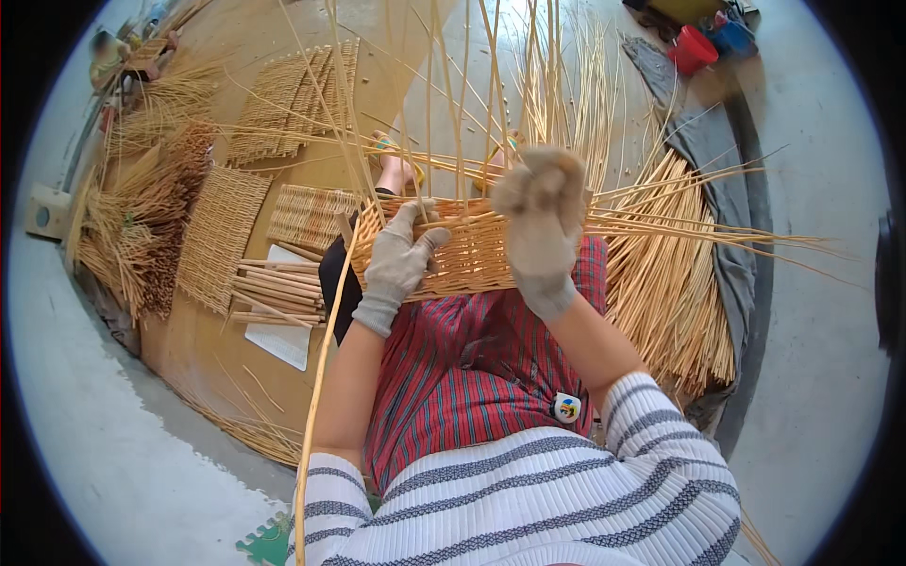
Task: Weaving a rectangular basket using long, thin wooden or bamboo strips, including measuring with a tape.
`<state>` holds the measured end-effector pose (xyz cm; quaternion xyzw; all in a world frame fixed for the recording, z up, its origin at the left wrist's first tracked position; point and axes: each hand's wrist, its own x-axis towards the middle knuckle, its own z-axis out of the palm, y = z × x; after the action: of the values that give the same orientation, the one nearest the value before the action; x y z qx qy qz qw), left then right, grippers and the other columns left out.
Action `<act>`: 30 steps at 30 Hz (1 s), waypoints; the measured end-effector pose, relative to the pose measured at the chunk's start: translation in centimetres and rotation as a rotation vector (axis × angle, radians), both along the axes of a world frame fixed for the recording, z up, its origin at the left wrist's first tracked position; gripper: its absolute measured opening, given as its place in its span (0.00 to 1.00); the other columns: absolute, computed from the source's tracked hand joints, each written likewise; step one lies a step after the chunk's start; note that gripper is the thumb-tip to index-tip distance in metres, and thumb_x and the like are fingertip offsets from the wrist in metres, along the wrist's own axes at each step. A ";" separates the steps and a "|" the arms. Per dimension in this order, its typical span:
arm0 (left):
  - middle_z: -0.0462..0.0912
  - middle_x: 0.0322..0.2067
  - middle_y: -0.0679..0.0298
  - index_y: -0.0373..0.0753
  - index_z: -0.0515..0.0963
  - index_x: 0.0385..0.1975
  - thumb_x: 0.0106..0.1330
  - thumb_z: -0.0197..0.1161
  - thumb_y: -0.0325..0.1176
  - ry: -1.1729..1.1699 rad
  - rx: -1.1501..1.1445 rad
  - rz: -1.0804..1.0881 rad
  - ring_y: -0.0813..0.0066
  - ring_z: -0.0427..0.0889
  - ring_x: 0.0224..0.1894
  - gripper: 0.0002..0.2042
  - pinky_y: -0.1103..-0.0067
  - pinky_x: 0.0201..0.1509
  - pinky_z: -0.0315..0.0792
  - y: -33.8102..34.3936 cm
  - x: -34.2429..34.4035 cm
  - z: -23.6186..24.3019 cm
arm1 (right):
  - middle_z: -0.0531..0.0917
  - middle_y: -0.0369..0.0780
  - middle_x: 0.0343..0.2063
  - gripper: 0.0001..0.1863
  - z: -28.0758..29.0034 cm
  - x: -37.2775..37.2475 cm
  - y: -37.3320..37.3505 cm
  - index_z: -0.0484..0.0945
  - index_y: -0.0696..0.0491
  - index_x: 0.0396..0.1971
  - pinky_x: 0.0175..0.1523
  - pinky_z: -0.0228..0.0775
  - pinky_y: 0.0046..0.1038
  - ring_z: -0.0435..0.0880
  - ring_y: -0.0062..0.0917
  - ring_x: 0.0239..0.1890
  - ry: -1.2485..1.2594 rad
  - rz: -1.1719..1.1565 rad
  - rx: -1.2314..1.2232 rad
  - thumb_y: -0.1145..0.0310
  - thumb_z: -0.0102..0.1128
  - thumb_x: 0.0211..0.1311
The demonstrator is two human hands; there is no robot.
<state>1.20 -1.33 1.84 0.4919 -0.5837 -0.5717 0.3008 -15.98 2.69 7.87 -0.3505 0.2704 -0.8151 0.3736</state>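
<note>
Golden wicker weave (472,253) stands against a red plaid apron (472,377) in the head camera's view, the gloved left hand (401,255) closed over its upper left edge while the gloved right hand (543,217) is raised before its right end, fingers loosely bent and blurred, any hold impossible to tell. A snag looks the likeliest trouble: long rods (698,229) jutting rightward could catch on the loose bundle (670,302) below, and a slackened left grip could let the piece tilt and its rows loosen.
</note>
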 end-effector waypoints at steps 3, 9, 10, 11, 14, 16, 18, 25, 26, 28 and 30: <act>0.88 0.42 0.61 0.39 0.73 0.60 0.73 0.68 0.26 0.005 0.201 0.010 0.76 0.82 0.18 0.18 0.79 0.17 0.75 0.3 -1.3 0.8 | 0.80 0.34 0.34 0.15 -2.3 -1.6 1.9 0.73 0.52 0.61 0.43 0.74 0.26 0.78 0.16 0.35 0.205 0.007 -0.157 0.60 0.50 0.86; 0.88 0.47 0.60 0.43 0.71 0.65 0.74 0.62 0.21 -0.047 0.082 -0.001 0.77 0.82 0.17 0.21 0.78 0.14 0.73 0.7 -1.0 -0.1 | 0.78 0.31 0.26 0.20 -4.5 -0.7 -1.9 0.81 0.53 0.54 0.41 0.75 0.22 0.74 0.15 0.29 0.320 0.109 0.157 0.52 0.49 0.86; 0.88 0.48 0.60 0.44 0.70 0.65 0.73 0.61 0.20 -0.063 0.060 -0.005 0.77 0.82 0.17 0.22 0.78 0.15 0.73 0.7 -1.0 -0.3 | 0.81 0.34 0.27 0.20 -4.6 -0.4 -2.9 0.82 0.53 0.54 0.41 0.76 0.24 0.78 0.18 0.29 0.329 0.221 0.215 0.52 0.50 0.86; 0.88 0.50 0.59 0.44 0.69 0.67 0.73 0.61 0.20 -0.103 0.054 0.005 0.77 0.82 0.17 0.24 0.78 0.15 0.73 0.7 -0.9 -0.5 | 0.84 0.36 0.28 0.20 -4.8 -0.1 -3.6 0.83 0.52 0.53 0.40 0.77 0.26 0.82 0.21 0.29 0.341 0.332 0.271 0.52 0.51 0.85; 0.88 0.48 0.58 0.49 0.62 0.78 0.73 0.58 0.17 -0.094 0.013 -0.018 0.77 0.82 0.18 0.34 0.76 0.16 0.74 0.6 -0.7 -0.9 | 0.90 0.46 0.36 0.16 -5.9 0.8 -4.4 0.84 0.49 0.53 0.41 0.82 0.37 0.90 0.40 0.36 1.046 0.178 0.333 0.54 0.57 0.80; 0.87 0.42 0.61 0.50 0.59 0.79 0.75 0.57 0.19 -0.103 0.029 -0.061 0.78 0.83 0.19 0.34 0.78 0.14 0.73 0.3 -0.4 -1.0 | 0.89 0.49 0.40 0.16 -7.0 0.9 -3.6 0.84 0.48 0.54 0.45 0.83 0.42 0.89 0.47 0.42 1.228 0.193 0.309 0.56 0.61 0.75; 0.87 0.43 0.61 0.51 0.58 0.80 0.76 0.57 0.20 -0.086 0.140 -0.045 0.79 0.83 0.19 0.34 0.79 0.13 0.72 0.1 0.1 -1.2 | 0.90 0.49 0.38 0.15 -7.4 0.2 -2.3 0.84 0.48 0.52 0.46 0.84 0.45 0.89 0.50 0.39 1.443 0.140 0.304 0.61 0.63 0.69; 0.86 0.53 0.60 0.46 0.66 0.74 0.76 0.67 0.32 0.040 -0.175 0.002 0.77 0.83 0.22 0.29 0.82 0.18 0.76 0.6 -0.4 -3.1 | 0.86 0.34 0.30 0.08 -3.4 -8.2 4.2 0.83 0.55 0.49 0.33 0.75 0.25 0.81 0.16 0.28 0.814 -0.073 0.314 0.72 0.55 0.79; 0.88 0.50 0.57 0.43 0.71 0.68 0.75 0.69 0.41 0.027 -0.171 0.032 0.74 0.85 0.25 0.25 0.80 0.20 0.76 0.6 -0.9 -3.4 | 0.85 0.31 0.29 0.09 -3.3 -9.5 5.2 0.83 0.55 0.48 0.32 0.72 0.21 0.77 0.12 0.27 0.702 0.025 0.403 0.70 0.54 0.82; 0.88 0.44 0.56 0.41 0.73 0.62 0.75 0.69 0.44 -0.274 -0.535 0.105 0.72 0.87 0.27 0.22 0.78 0.20 0.76 0.6 -1.9 -4.0 | 0.83 0.29 0.29 0.13 -4.1 -10.1 6.6 0.84 0.57 0.47 0.33 0.69 0.17 0.73 0.09 0.27 0.482 0.090 0.332 0.66 0.53 0.85; 0.85 0.29 0.56 0.39 0.74 0.49 0.76 0.68 0.47 -0.559 -0.749 0.203 0.70 0.86 0.23 0.17 0.74 0.18 0.73 0.5 -2.7 -4.1 | 0.85 0.31 0.30 0.11 -5.1 -9.3 6.7 0.85 0.54 0.50 0.36 0.73 0.19 0.75 0.10 0.28 0.578 0.084 0.462 0.67 0.55 0.84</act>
<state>-1.54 -0.85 -2.28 0.5391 -0.7572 -0.1353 0.3431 -25.29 9.37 2.76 -0.4836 0.5269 -0.5840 0.3841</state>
